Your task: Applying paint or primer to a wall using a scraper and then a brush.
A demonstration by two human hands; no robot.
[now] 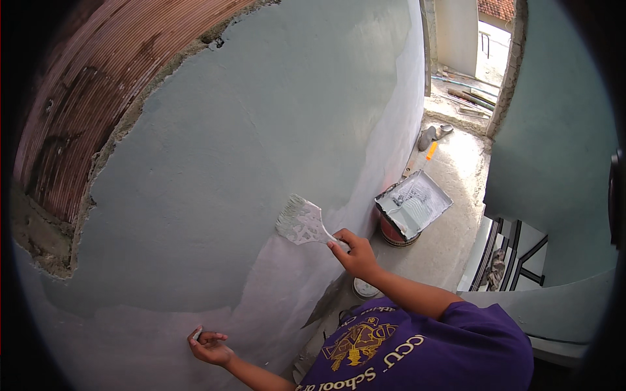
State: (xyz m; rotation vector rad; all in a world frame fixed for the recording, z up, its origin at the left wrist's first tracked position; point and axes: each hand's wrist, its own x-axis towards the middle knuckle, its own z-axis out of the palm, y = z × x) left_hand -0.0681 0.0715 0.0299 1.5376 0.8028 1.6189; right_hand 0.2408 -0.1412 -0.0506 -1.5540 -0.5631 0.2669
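Note:
My right hand (358, 255) is closed round the handle of a wide flat paintbrush (305, 223), its pale handle and bristles smeared with grey-green paint. The bristles are against the wall (215, 163), at the border between the grey-green painted area and a paler, whitish strip (280, 277). Lower left, my left hand (212, 347) is close to the pale lower part of the wall. Its fingers are loosely curled and apart, with a pale grey-green patch by the fingertips; no held thing can be made out.
A paint tray (415, 203) with pale paint rests on a reddish bucket (396, 236). Beyond it are an orange-handled tool (431, 152) and shoes (435, 135). A white container (365, 288) stands beside me. Bare ridged brick (85, 98) borders the paint; a doorway opens at the far right.

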